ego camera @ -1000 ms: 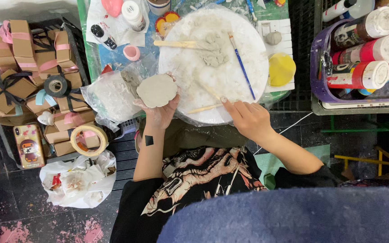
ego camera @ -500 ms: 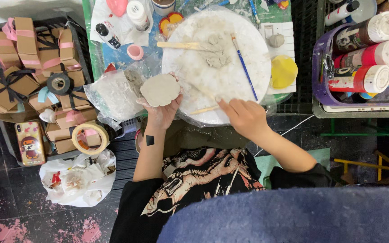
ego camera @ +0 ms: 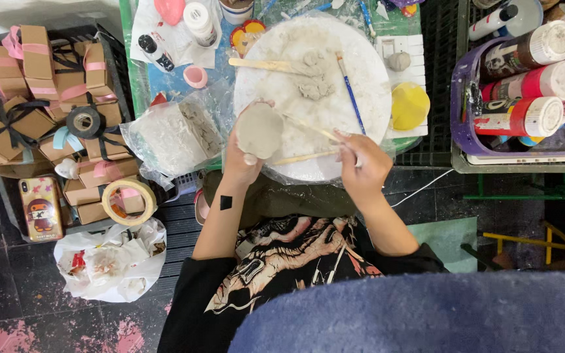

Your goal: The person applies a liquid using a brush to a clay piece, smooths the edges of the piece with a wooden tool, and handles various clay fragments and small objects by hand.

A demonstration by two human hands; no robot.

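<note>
The left hand (ego camera: 243,160) cups a flat clay disc (ego camera: 259,129) at the near left edge of the round board (ego camera: 361,85), fingers curled around its rim. The right hand (ego camera: 361,163) pinches a wooden stick (ego camera: 308,129) whose tip reaches the disc. A second stick (ego camera: 302,157) lies just below it. A blue brush (ego camera: 350,93) rests on the board beside clay lumps (ego camera: 312,82).

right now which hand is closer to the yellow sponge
Right. The right hand rests at the near edge of the white round board, just below and left of the yellow sponge. The left hand holds a clay disc across the board, farther off.
</note>
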